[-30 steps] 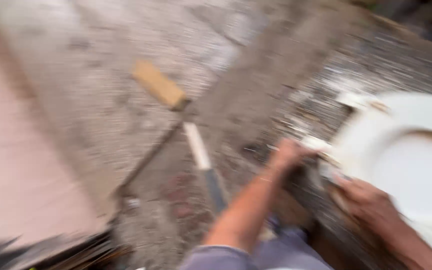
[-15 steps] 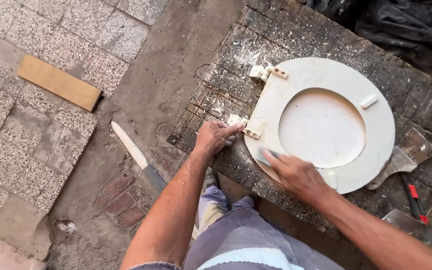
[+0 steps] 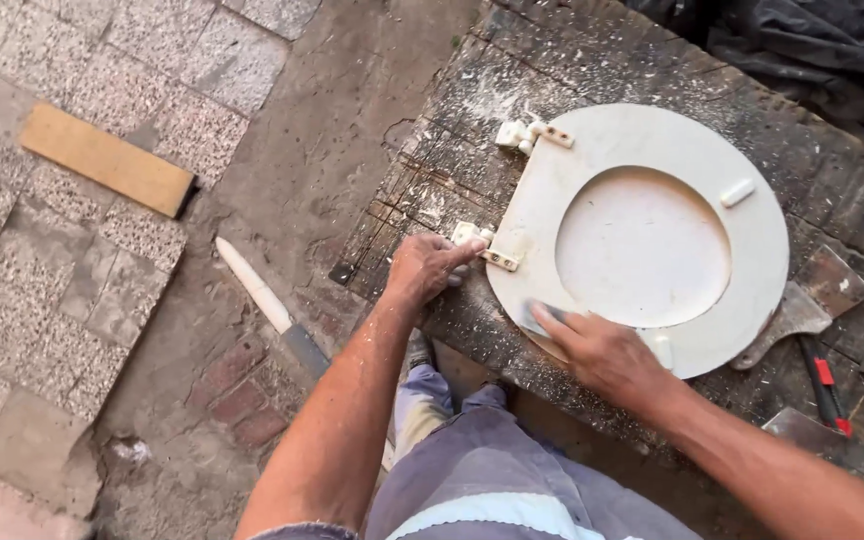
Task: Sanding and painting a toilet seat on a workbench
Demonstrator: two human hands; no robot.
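We are working on a white toilet seat (image 3: 652, 190) that lies flat on the old, dusty wooden bench (image 3: 512, 70), close to its near edge, with its round middle facing up. Our left hand (image 3: 422, 268) is at the near left side of the seat, and its fingers (image 3: 464, 252) are pinched together on the small white hinge piece (image 3: 474, 234) that sticks out there. Our right hand (image 3: 602, 350) lies flat on the near rim of the seat, fingers spread a little and pressing down, not wrapped around anything. A second hinge piece (image 3: 527, 132) sits farther back on the seat's left side. We think the seat is stiff and hard, not very heavy, and smooth enough to slide on the dusty wood, so pressing down on it helps. The wide rim looks like the best place to hold it, one hand on each side. The little hinges look easy to snap, so we would not lift by them. A scraper (image 3: 802, 300) and a red-handled tool (image 3: 824, 385) lie near the right edge of the bench.
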